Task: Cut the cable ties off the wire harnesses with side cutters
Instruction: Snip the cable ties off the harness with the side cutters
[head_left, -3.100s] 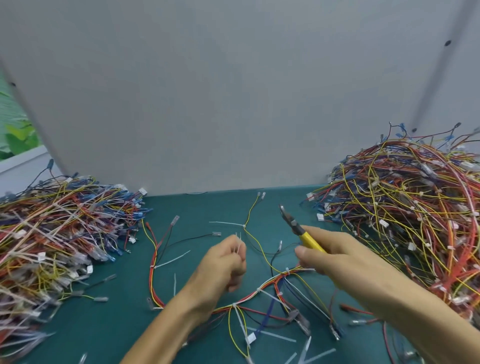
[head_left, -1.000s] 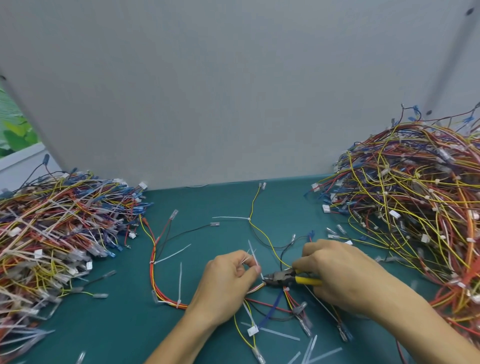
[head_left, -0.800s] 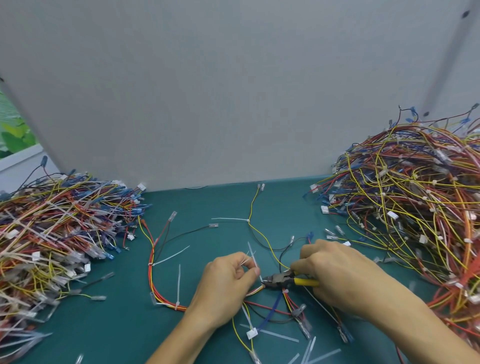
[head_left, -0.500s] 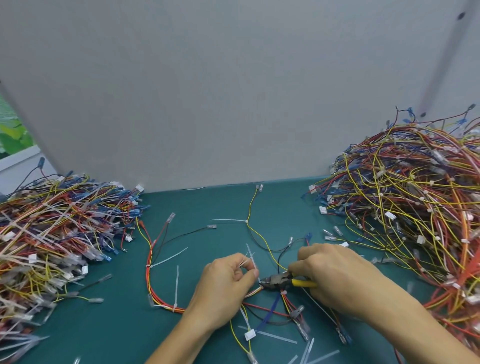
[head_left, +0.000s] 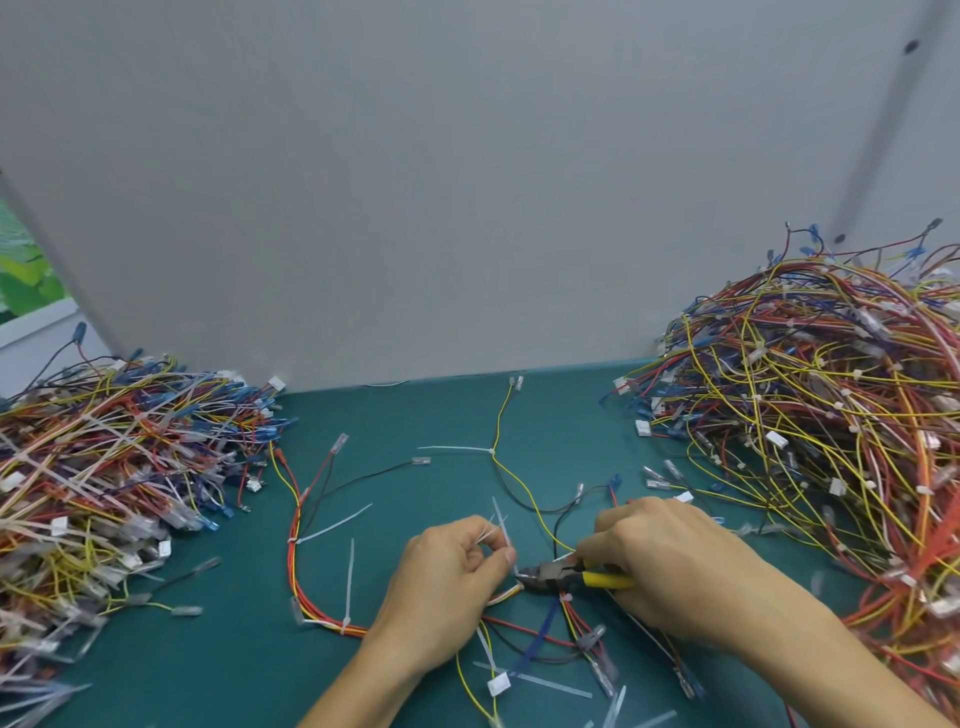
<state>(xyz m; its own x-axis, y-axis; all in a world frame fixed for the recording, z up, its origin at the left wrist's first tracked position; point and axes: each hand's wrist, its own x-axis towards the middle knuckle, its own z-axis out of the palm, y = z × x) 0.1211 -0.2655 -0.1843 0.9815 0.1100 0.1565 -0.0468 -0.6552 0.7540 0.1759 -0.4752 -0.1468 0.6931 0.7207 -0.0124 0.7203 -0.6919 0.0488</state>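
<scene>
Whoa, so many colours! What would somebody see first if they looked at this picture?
First come two tangled heaps of red, yellow and blue wires: the taller wire pile at the right of the green table and the lower wire pile at the left. Between them, near the front, the right hand grips yellow-handled side cutters, tips at a wire harness, while the left hand pinches white cable ties.
</scene>
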